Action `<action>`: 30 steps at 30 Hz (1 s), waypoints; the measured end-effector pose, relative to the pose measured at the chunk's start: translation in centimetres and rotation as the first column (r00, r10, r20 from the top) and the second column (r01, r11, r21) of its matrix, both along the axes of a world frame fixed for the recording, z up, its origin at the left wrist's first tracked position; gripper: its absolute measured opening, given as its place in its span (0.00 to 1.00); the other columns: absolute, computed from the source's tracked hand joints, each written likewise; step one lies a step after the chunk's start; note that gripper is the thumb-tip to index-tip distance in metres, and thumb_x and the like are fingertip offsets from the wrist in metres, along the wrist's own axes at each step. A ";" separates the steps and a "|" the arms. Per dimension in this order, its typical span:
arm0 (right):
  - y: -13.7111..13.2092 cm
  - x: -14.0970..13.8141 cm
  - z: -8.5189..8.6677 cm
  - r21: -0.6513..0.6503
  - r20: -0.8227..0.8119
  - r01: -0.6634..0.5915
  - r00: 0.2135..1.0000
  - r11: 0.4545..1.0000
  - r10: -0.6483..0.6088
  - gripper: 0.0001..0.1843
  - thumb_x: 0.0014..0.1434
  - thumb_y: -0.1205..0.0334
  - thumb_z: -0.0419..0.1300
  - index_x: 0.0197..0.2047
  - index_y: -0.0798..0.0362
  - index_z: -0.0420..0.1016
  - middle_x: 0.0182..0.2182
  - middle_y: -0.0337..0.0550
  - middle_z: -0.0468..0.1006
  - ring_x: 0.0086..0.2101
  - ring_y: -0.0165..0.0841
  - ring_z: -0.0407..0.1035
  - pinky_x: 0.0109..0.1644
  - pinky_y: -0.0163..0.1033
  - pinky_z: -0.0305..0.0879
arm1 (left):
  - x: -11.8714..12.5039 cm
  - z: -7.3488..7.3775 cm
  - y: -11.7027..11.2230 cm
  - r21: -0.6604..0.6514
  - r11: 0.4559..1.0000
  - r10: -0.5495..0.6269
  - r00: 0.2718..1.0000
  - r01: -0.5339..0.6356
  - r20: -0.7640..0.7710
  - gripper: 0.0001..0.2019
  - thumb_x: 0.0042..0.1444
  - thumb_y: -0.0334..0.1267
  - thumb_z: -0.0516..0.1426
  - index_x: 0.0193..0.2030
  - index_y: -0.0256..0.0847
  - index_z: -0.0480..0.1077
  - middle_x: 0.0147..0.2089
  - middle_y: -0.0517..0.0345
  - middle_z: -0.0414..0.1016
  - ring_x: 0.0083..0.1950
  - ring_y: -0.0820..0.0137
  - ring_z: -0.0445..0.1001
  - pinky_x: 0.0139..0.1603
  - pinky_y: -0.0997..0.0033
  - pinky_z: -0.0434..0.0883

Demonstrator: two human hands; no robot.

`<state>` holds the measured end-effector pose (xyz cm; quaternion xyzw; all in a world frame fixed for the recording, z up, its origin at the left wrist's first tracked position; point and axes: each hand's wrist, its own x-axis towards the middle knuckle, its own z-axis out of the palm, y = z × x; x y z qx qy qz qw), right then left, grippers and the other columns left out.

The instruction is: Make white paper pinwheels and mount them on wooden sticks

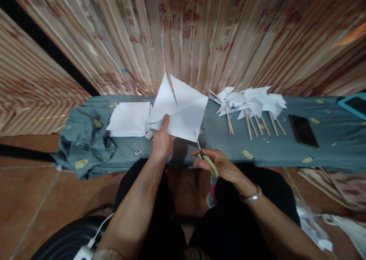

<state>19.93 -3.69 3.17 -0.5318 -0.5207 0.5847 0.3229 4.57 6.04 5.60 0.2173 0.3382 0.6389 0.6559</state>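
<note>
My left hand (162, 140) pinches a square sheet of white paper (188, 103) by its lower left part, thumb on top. The sheet has slits running inward from its corners; the one at the top gapes open. In my right hand (219, 162) is a pair of scissors (210, 164) with light green handles. Their blades point up at the sheet's lower right corner; whether they are biting into the paper I cannot tell. Left of the held sheet lies a stack of white paper squares (130, 117).
Several white paper pinwheels (250, 101) on wooden sticks lie to the right, beside a black phone (303, 131). A blue-framed device (354, 105) is at the far right. Grey-green patterned cloth (183, 157) covers the narrow table. A pleated curtain (185, 35) hangs behind it.
</note>
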 end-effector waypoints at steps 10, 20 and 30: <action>-0.1 0.2 -0.3 -0.006 -0.012 0.024 1.000 1.000 -0.024 0.35 0.45 0.33 0.65 0.41 0.57 0.76 0.27 0.40 0.74 0.27 0.28 0.61 0.30 0.35 0.55 | 0.4 -0.1 -0.2 -0.008 1.000 -0.025 1.000 0.025 -0.016 0.27 0.58 0.34 0.60 0.64 0.43 0.61 0.59 0.48 0.73 0.59 0.62 0.73 0.58 0.63 0.71; -0.1 0.3 -0.3 -0.015 -0.026 0.026 0.999 1.000 -0.027 0.34 0.45 0.34 0.65 0.41 0.57 0.76 0.28 0.40 0.76 0.28 0.28 0.64 0.32 0.35 0.59 | 0.6 -0.4 -0.2 -0.002 0.999 -0.046 0.998 0.046 -0.042 0.28 0.58 0.36 0.59 0.65 0.44 0.60 0.61 0.49 0.72 0.61 0.62 0.70 0.60 0.61 0.70; -0.2 0.2 -0.3 -0.022 -0.039 0.039 0.998 0.999 -0.040 0.32 0.45 0.36 0.67 0.40 0.57 0.76 0.26 0.38 0.74 0.26 0.27 0.64 0.32 0.35 0.60 | 0.6 -0.3 -0.2 0.018 0.999 -0.038 0.998 0.039 -0.045 0.25 0.59 0.34 0.58 0.63 0.40 0.62 0.60 0.47 0.72 0.60 0.63 0.71 0.60 0.63 0.69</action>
